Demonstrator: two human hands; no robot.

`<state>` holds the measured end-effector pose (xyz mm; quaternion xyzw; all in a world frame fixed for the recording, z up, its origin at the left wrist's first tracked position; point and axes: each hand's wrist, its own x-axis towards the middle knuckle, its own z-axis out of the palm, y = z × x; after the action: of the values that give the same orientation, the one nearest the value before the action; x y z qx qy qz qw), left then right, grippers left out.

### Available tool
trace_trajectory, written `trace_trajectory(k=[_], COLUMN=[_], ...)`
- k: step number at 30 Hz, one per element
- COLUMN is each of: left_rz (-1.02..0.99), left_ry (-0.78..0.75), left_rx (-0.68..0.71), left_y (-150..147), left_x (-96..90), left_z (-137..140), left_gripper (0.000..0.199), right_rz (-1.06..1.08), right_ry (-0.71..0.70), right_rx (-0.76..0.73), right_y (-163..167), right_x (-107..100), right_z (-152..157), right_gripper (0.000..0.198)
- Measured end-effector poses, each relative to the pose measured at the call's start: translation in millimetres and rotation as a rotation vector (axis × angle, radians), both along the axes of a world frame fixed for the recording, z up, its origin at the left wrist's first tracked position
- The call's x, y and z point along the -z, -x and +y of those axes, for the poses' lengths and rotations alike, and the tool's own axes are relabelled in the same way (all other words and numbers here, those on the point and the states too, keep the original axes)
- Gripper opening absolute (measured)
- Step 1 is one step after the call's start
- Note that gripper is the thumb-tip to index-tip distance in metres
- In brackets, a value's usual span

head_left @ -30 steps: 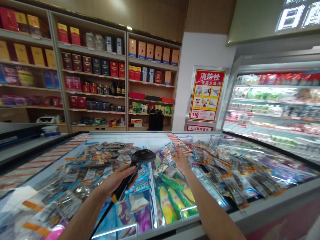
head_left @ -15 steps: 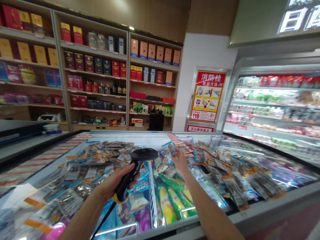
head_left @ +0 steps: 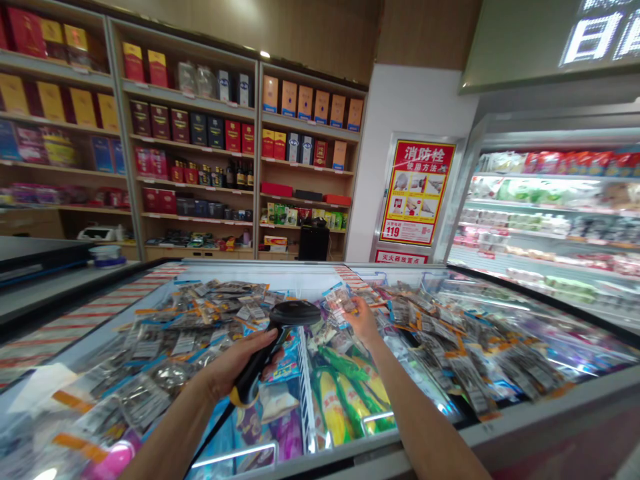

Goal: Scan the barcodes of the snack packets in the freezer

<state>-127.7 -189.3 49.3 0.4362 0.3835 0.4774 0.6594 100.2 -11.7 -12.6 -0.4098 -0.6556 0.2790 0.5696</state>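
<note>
My left hand (head_left: 240, 363) is wrapped round the grip of a black and yellow barcode scanner (head_left: 295, 312), its cable trailing down. The scanner's head points right, toward a small clear packet (head_left: 338, 300) with a blue edge. Pinched at its right side, that packet is in my right hand (head_left: 364, 323), and a reddish tint shows on it. Both hands are above a chest freezer. Similar packets with orange and blue edges lie in a left pile (head_left: 150, 340) and a right pile (head_left: 445, 327). Bagged corn (head_left: 335, 400) lies below my right hand.
The freezer's front rim (head_left: 360, 460) runs under my forearms. A white wire divider (head_left: 304, 393) separates the goods inside. Behind stand shelves of boxed goods (head_left: 200, 133), a red fire-hydrant poster (head_left: 417, 190) and a lit refrigerated case (head_left: 545, 227) at right.
The scanner has shifted slightly right, closer to the packet. The packet has gone from greyish to reddish. My right hand keeps nearly the same place and its hold.
</note>
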Motion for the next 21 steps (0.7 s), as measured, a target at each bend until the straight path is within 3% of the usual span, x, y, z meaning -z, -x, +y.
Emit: trace_trajectory(k=[4,12,21], left_rz=[0.095,0.238,0.408], left_ry=[0.006,-0.018,-0.112], left_rx=[-0.079,-0.134,-0.093], left_y=[3.3,15.3,12.6], left_x=[-1.9,-0.7,1.0], left_z=[0.3,2.9,3.4], left_gripper=[0.032,0.032,0.032], right_rz=[-0.019,0.113,0.160], right_ry=[0.051,0.314,0.361], right_rx=[0.020,-0.139,-0.329], right_y=[-1.3,-5.9,-8.9], right_x=[-10.4,-33.6,-30.1], right_z=[-9.1,-29.8,-26.0], right_gripper=[0.035,0.038,0.035])
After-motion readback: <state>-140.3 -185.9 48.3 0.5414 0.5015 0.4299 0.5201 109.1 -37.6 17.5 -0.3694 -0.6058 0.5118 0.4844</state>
